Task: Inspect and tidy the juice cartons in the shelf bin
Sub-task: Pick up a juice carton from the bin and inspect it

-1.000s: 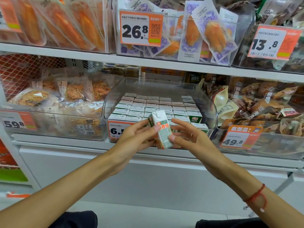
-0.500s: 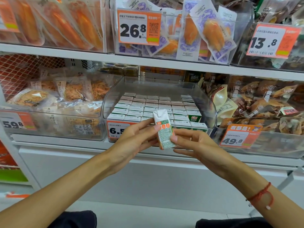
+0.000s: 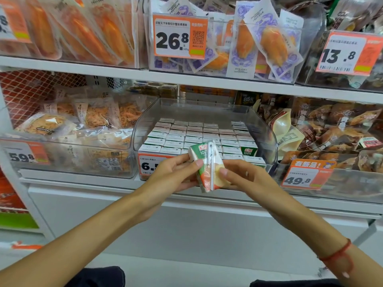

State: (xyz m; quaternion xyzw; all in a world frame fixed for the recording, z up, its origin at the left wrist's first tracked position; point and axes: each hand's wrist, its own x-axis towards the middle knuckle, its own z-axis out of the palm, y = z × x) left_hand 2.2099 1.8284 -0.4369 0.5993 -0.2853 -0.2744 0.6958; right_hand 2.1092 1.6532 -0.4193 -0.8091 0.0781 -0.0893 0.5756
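**Carton held at bin front, straw face toward camera**

Left hand (image 3: 174,175) and right hand (image 3: 244,179) both clamp one juice carton (image 3: 207,164), long axis near upright, top tilted left. Earlier its printed label side faced the camera. Beyond: clear bin (image 3: 267,131) of packed cartons (image 3: 194,133).

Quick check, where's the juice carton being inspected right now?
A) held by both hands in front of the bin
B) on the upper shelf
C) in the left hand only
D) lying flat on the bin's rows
A: the left hand and right hand both grip the juice carton in front of the clear bin.
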